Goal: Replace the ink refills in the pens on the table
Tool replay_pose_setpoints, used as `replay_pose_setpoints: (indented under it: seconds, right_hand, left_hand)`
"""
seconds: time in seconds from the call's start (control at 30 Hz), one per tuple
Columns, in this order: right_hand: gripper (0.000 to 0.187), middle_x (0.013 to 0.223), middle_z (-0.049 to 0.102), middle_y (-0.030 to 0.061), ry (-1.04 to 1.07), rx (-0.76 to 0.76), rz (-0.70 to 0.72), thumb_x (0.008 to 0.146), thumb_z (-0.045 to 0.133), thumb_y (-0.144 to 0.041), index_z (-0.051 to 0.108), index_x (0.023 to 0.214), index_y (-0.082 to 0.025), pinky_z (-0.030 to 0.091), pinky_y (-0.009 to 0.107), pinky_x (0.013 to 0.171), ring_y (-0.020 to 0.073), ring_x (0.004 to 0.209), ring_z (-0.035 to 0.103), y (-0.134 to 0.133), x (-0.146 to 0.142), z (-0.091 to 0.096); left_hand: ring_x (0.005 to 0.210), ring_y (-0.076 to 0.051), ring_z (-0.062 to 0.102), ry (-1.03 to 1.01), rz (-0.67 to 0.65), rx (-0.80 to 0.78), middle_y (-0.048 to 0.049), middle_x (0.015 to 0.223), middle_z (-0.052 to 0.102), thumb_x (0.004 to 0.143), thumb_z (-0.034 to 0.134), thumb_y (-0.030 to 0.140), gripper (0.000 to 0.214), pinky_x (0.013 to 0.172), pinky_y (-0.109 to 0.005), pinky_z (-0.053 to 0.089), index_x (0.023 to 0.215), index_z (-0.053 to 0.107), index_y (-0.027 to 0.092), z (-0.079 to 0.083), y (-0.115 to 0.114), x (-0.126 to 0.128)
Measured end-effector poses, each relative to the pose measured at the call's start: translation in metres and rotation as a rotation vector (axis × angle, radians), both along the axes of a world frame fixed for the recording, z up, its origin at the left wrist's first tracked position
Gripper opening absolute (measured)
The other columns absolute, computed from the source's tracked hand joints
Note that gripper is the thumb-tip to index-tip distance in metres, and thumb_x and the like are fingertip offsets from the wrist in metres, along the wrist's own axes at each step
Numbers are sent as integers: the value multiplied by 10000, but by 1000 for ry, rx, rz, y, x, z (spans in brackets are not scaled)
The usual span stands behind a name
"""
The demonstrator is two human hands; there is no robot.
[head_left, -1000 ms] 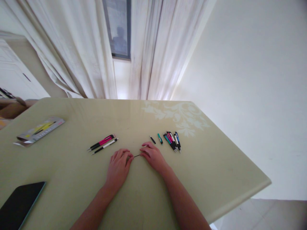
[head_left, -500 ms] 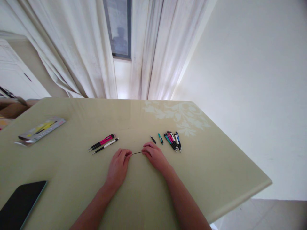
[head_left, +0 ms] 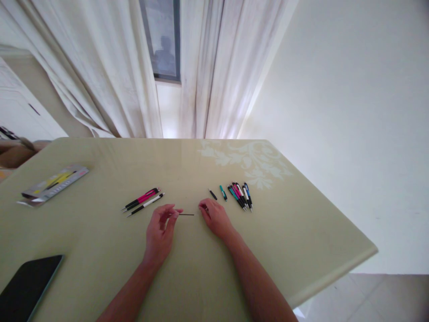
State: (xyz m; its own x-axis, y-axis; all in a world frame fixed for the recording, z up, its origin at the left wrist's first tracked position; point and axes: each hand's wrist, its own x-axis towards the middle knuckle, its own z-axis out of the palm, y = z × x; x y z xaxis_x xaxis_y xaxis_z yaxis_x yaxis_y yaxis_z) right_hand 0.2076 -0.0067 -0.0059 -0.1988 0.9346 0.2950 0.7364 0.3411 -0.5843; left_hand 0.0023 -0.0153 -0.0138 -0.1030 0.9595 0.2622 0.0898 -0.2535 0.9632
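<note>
My left hand (head_left: 161, 228) is closed in a pinch on a thin dark pen refill (head_left: 187, 214), whose free end points right. Just past that end, my right hand (head_left: 214, 218) rests low over the table, its fingers curled together; whatever they hold, if anything, is too small to make out. Beyond the right hand lie a short black pen part (head_left: 212, 194) and a teal pen barrel (head_left: 223, 193), apart from each other. Farther right is a bunch of several pens (head_left: 238, 196) in mixed colours. Pink pens (head_left: 142, 199) and a white-and-black pen (head_left: 146, 205) lie beyond my left hand.
An opened cardboard pen box (head_left: 55, 184) lies at the left of the pale green table (head_left: 301, 232). A dark tablet-like slab (head_left: 31, 286) is near the front left. Curtains (head_left: 114, 71) hang behind the far edge, and a white wall (head_left: 351, 134) stands to the right.
My hands have come apart. The refill, earlier spanning between both hands, now sticks out from my left hand alone, its right end free. My left hand has turned and shifted slightly left.
</note>
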Motion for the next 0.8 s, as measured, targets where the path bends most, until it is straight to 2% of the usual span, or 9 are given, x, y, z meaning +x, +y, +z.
replay_pose_setpoints:
  seconds: [0.1, 0.2, 0.37, 0.57, 0.8]
  right_hand:
    - [88, 935, 706, 45, 121, 0, 46, 980, 579, -177, 662, 1010, -184, 520, 277, 835, 158, 857, 656, -3, -7, 2]
    - [95, 907, 719, 38, 260, 22, 65, 977, 603, -226, 687, 994, -186, 533, 253, 791, 145, 819, 668, -6, -16, 6]
    - [138, 888, 725, 45, 361, 85, 110, 986, 598, -266, 706, 940, -193, 539, 269, 806, 159, 832, 665, -8, -18, 13]
    - [152, 892, 720, 43, 359, 42, 158, 992, 588, -277, 712, 942, -206, 549, 286, 822, 168, 859, 661, -8, -16, 14]
    - [149, 883, 716, 42, 386, 34, 164, 986, 605, -287, 716, 931, -203, 549, 293, 809, 169, 844, 655, -9, -17, 14]
  left_hand:
    - [857, -184, 725, 20, -49, -30, -32, 939, 676, 945, 620, 418, 378, 817, -342, 594, 1241, 531, 201, 1, -1, 1]
    - [855, -199, 719, 167, -84, -65, -39, 937, 724, 897, 674, 452, 463, 817, -350, 587, 1274, 566, 205, 3, 0, 0]
    - [860, -208, 711, 330, -125, -64, -34, 928, 760, 900, 656, 480, 275, 816, -337, 567, 990, 728, 230, 7, 1, -3]
    - [832, -194, 696, 310, -206, -44, -24, 921, 754, 919, 638, 455, 251, 785, -312, 557, 965, 751, 236, 7, 2, -4]
    - [689, -191, 691, 276, -196, -188, -9, 780, 750, 869, 676, 482, 276, 661, -291, 555, 894, 742, 215, 11, 1, -3]
